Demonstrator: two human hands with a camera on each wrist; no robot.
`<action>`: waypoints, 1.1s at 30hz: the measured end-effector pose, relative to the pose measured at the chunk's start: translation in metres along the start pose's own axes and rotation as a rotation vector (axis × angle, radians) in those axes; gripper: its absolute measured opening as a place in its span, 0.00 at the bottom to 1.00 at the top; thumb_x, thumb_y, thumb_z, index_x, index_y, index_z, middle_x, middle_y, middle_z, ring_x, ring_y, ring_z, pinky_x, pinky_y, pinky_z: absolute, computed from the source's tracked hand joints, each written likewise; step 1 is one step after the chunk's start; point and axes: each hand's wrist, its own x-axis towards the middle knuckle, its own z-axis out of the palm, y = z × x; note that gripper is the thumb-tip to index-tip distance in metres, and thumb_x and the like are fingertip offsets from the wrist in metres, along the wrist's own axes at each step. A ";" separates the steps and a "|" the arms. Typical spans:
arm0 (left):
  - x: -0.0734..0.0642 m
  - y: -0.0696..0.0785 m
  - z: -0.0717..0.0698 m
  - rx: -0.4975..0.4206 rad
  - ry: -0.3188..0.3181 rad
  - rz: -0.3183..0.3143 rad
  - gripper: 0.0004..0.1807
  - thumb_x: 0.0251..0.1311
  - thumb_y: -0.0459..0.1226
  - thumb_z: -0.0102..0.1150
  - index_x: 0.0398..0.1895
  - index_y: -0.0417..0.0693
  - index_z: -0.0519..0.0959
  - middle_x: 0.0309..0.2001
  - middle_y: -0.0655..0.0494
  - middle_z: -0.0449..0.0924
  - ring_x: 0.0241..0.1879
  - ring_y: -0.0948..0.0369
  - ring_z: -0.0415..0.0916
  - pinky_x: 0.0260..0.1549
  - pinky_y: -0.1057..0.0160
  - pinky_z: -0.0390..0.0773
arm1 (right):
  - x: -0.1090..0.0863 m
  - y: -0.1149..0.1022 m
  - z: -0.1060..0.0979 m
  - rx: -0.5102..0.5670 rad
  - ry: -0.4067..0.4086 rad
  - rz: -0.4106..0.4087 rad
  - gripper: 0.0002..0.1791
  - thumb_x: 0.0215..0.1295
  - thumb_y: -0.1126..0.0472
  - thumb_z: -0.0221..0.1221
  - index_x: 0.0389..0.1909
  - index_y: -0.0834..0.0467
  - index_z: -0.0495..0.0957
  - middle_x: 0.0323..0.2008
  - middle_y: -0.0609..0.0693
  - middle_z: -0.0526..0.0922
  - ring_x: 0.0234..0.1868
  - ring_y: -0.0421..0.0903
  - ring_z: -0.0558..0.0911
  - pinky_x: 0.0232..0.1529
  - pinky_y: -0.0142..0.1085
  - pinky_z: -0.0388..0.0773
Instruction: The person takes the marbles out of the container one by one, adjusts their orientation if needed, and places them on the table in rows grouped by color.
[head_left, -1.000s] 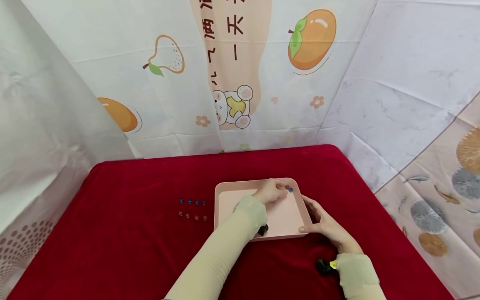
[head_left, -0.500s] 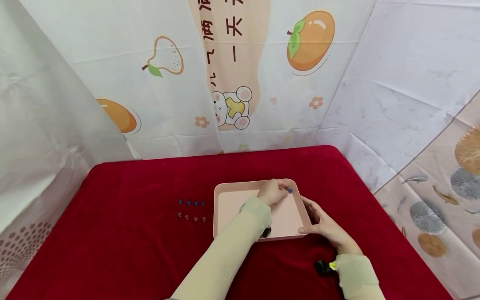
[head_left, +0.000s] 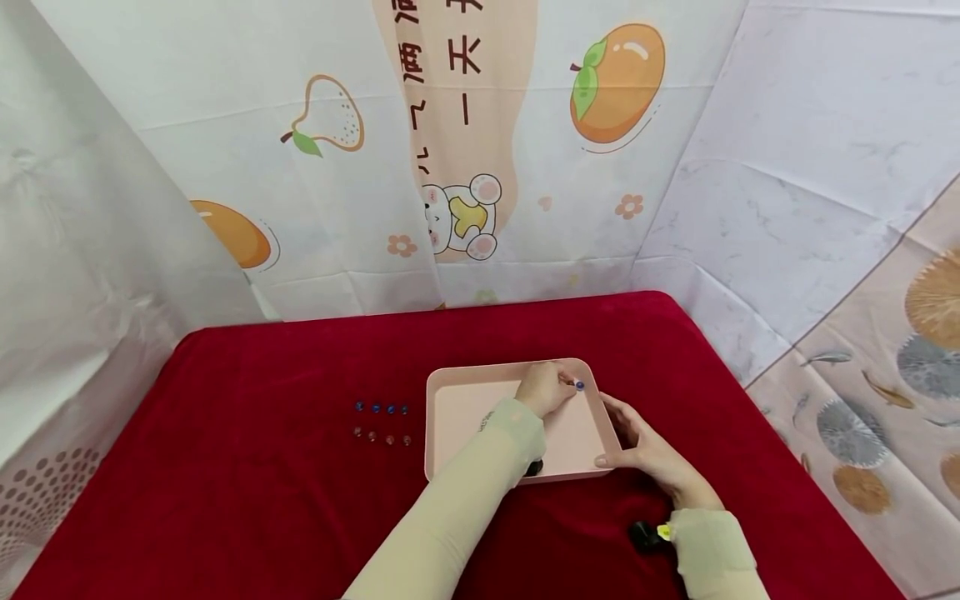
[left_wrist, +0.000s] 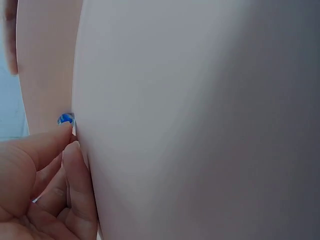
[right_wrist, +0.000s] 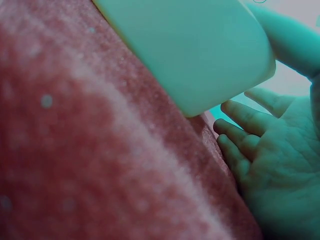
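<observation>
A shallow pink tray (head_left: 480, 479) sits on the red cloth. My left hand (head_left: 542, 387) reaches into its far right corner, thumb and fingertips drawn together over the spot of a small reddish marble, which they hide. Just beyond those fingertips lies a blue marble (head_left: 580, 386); the left wrist view shows the same blue marble (left_wrist: 66, 120) against the tray wall. My right hand (head_left: 652, 458) holds the tray's near right corner, thumb over the front rim and fingers along the outer side. In the right wrist view the right hand (right_wrist: 280, 145) spreads beside the tray's outer wall (right_wrist: 200, 55).
Left of the tray, a row of several blue marbles (head_left: 377, 408) lies behind a row of several reddish marbles (head_left: 372, 436). The red cloth (head_left: 225, 467) covers the table, with a printed curtain (head_left: 337, 200) behind it and a pale curtain (head_left: 750, 183) at the right.
My left hand has slid slightly right in the tray, and its fingertips have closed over the reddish marble, seen beside the blue one earlier. My right hand keeps its hold on the tray.
</observation>
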 end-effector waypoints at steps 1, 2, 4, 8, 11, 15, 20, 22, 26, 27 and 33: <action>0.000 -0.001 0.000 -0.014 -0.002 -0.004 0.06 0.62 0.38 0.66 0.40 0.48 0.86 0.39 0.57 0.86 0.31 0.67 0.75 0.29 0.73 0.74 | 0.000 0.000 0.000 0.001 0.001 0.002 0.53 0.54 0.67 0.70 0.77 0.60 0.50 0.75 0.63 0.55 0.66 0.30 0.63 0.58 0.19 0.66; 0.000 -0.001 -0.001 -0.027 -0.004 -0.010 0.06 0.62 0.38 0.66 0.40 0.48 0.86 0.39 0.57 0.86 0.29 0.67 0.74 0.27 0.73 0.73 | 0.000 0.000 0.000 0.001 0.001 0.004 0.53 0.54 0.67 0.70 0.77 0.60 0.50 0.75 0.63 0.55 0.66 0.30 0.63 0.57 0.19 0.66; 0.000 -0.002 -0.001 -0.074 -0.016 -0.030 0.06 0.62 0.38 0.66 0.39 0.46 0.86 0.34 0.56 0.86 0.23 0.67 0.72 0.23 0.73 0.72 | 0.000 0.000 0.000 0.000 0.002 0.007 0.53 0.54 0.66 0.70 0.77 0.59 0.50 0.75 0.63 0.56 0.66 0.30 0.63 0.57 0.19 0.66; 0.000 -0.003 -0.006 -0.159 -0.052 -0.070 0.07 0.63 0.40 0.66 0.36 0.45 0.86 0.24 0.55 0.82 0.15 0.66 0.70 0.17 0.71 0.74 | 0.000 -0.001 0.000 0.000 0.003 0.015 0.53 0.54 0.67 0.70 0.77 0.59 0.49 0.75 0.63 0.56 0.66 0.32 0.64 0.57 0.20 0.67; -0.002 -0.002 -0.012 -0.239 -0.081 -0.096 0.07 0.63 0.39 0.66 0.36 0.44 0.84 0.24 0.55 0.80 0.18 0.64 0.74 0.18 0.69 0.79 | -0.001 -0.001 -0.001 0.005 0.012 0.028 0.53 0.55 0.67 0.70 0.77 0.57 0.50 0.75 0.61 0.55 0.66 0.32 0.64 0.57 0.20 0.67; -0.007 -0.002 -0.020 -0.365 -0.112 -0.135 0.08 0.63 0.35 0.64 0.43 0.42 0.80 0.30 0.54 0.79 0.27 0.62 0.78 0.21 0.66 0.83 | -0.001 0.000 -0.002 0.004 0.009 0.025 0.52 0.55 0.66 0.70 0.77 0.57 0.49 0.75 0.61 0.55 0.65 0.29 0.65 0.57 0.20 0.67; -0.013 -0.005 -0.030 -0.396 -0.111 -0.100 0.10 0.64 0.33 0.63 0.47 0.41 0.80 0.34 0.53 0.81 0.28 0.61 0.78 0.22 0.65 0.84 | -0.001 0.002 0.000 0.013 0.001 0.014 0.52 0.56 0.67 0.69 0.77 0.58 0.49 0.74 0.63 0.56 0.64 0.29 0.67 0.57 0.21 0.68; -0.015 -0.004 -0.034 -0.404 -0.102 -0.075 0.10 0.64 0.34 0.63 0.47 0.41 0.81 0.35 0.53 0.81 0.27 0.58 0.80 0.23 0.64 0.84 | -0.001 0.002 0.000 0.015 0.005 0.015 0.52 0.56 0.67 0.69 0.77 0.58 0.49 0.74 0.63 0.57 0.63 0.30 0.67 0.57 0.21 0.69; -0.019 -0.003 -0.043 -0.441 -0.095 -0.061 0.11 0.64 0.36 0.64 0.47 0.42 0.82 0.38 0.52 0.80 0.33 0.52 0.85 0.26 0.62 0.86 | 0.000 0.002 0.000 0.013 0.010 0.023 0.51 0.57 0.67 0.68 0.77 0.58 0.50 0.75 0.62 0.56 0.63 0.29 0.68 0.56 0.21 0.69; -0.020 -0.003 -0.046 -0.450 -0.096 -0.064 0.11 0.64 0.37 0.64 0.47 0.43 0.82 0.38 0.51 0.80 0.35 0.51 0.85 0.27 0.61 0.86 | 0.000 0.001 0.000 0.012 0.010 0.024 0.51 0.57 0.68 0.68 0.77 0.58 0.50 0.75 0.62 0.56 0.63 0.30 0.68 0.56 0.21 0.69; -0.027 -0.009 -0.058 -0.495 -0.089 -0.091 0.14 0.64 0.43 0.65 0.48 0.46 0.83 0.41 0.52 0.84 0.41 0.49 0.84 0.30 0.60 0.87 | -0.001 0.002 0.001 0.012 0.015 0.025 0.50 0.57 0.68 0.68 0.77 0.57 0.50 0.74 0.62 0.57 0.63 0.28 0.68 0.56 0.21 0.69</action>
